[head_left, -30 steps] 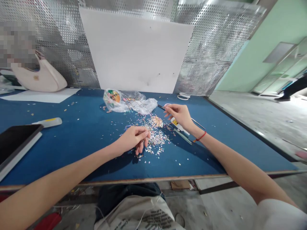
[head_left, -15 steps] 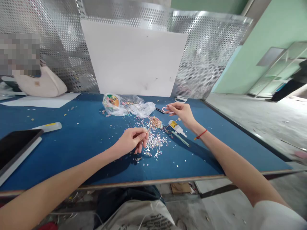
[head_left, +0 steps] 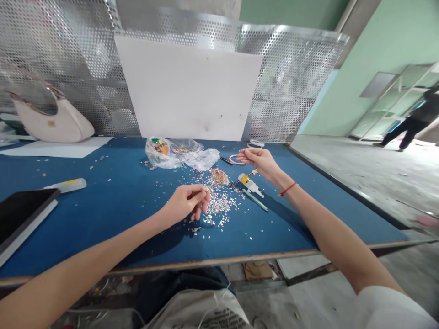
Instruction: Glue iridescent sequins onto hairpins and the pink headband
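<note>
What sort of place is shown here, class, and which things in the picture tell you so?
Probably a small craft workshop: sequins lie scattered across a blue workbench, with a glue bottle among them, and perforated metal panels stand behind, above a bare concrete floor.

The bare left forearm (head_left: pixel 85 244) and right forearm (head_left: pixel 329 228) reach in from the lower corners, angling toward each other. The left hand (head_left: pixel 185 204) sits lower, its thumb and forefinger pinched, the other fingers curled down. The right hand (head_left: pixel 259 162) is raised well apart, wrist bent, fingers pinched and pointing left
</note>
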`<control>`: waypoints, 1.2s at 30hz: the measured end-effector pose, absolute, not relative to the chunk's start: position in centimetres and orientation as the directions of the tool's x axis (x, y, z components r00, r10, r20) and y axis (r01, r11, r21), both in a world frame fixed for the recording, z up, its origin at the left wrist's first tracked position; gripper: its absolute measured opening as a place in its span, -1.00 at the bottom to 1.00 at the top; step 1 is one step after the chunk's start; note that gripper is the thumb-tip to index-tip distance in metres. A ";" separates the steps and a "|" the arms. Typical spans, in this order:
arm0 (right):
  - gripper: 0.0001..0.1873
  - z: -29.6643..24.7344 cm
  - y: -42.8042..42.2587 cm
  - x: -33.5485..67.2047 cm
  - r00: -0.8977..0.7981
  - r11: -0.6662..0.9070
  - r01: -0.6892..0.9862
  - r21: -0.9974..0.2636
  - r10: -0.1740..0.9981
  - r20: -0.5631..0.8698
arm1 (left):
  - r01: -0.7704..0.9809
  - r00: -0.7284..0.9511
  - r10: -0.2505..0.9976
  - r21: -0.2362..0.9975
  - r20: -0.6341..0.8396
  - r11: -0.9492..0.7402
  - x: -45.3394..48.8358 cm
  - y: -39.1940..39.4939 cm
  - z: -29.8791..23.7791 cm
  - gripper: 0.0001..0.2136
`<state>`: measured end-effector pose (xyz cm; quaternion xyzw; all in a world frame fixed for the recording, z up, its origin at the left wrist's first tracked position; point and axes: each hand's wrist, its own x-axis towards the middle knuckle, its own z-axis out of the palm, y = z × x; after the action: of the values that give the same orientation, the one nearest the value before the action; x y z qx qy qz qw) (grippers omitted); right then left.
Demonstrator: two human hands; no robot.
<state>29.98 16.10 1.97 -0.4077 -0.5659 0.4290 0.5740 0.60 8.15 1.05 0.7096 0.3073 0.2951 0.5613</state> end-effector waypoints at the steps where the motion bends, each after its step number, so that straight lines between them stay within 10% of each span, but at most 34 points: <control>1: -0.70 2.1 16.0 30.1 -0.021 0.286 -0.059 -0.956 0.957 0.288 | 0.103 0.638 0.767 0.978 0.074 -0.181 0.6 8.1 1.1 -0.81; 26: -0.71 -0.3 18.5 35.4 0.291 0.242 0.002 -0.970 0.928 0.232 | 0.106 0.649 0.756 0.975 0.081 -0.195 0.5 8.0 1.2 -0.81; 36: -0.72 -0.2 17.7 35.4 0.013 0.080 -0.061 -0.995 0.997 0.079 | 0.112 0.648 0.757 0.972 0.086 -0.206 0.6 8.0 1.2 -0.79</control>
<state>35.36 17.74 -0.17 -0.4667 -0.5012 0.4923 0.5373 0.58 8.02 1.18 0.7198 0.3019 0.2916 0.5530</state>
